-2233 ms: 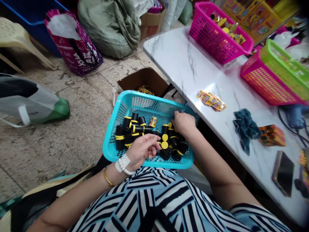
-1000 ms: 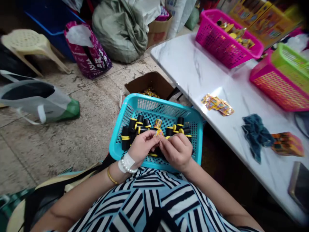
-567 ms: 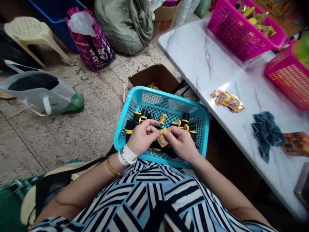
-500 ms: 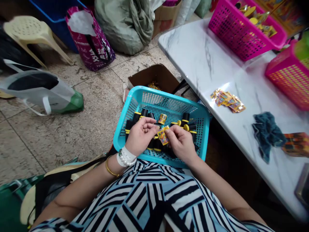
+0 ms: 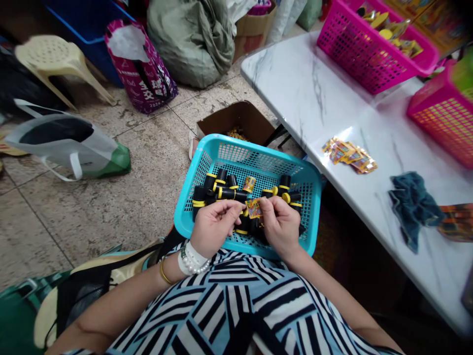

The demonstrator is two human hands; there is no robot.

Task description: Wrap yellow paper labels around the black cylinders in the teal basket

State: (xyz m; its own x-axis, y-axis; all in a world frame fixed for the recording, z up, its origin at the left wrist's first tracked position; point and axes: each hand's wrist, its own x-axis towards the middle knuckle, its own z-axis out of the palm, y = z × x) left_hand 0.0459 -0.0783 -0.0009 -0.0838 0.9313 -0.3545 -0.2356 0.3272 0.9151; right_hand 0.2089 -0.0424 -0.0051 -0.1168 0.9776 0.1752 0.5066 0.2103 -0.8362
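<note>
A small yellow printed sticker or label [image 5: 253, 208] is pinched between the thumb and finger of my right hand [image 5: 281, 220], above the basket. My left hand [image 5: 216, 223] is closed in a pinch just left of the label; whether its fingertips touch the label or hold something else I cannot make out. Below both hands, a turquoise plastic basket [image 5: 187, 193] holds several black cylinders with yellow rims [image 5: 226, 193]. One more piece, wrapped in the same colourful print [image 5: 249, 184], lies among them. My hands hide part of the basket's contents.
On the marble-patterned table [image 5: 291, 74] at right lie a stack of printed labels [image 5: 349, 154], a denim scrunchie [image 5: 414, 207] and two pink baskets [image 5: 373, 59]. A cardboard box [image 5: 258, 123] stands beyond the turquoise basket. Bags [image 5: 140, 74] and a plastic stool [image 5: 55, 54] are on the floor.
Both hands have moved slightly down toward me, and the label has turned in my right hand. More black cylinders show above my left hand. The view has shifted slightly.
</note>
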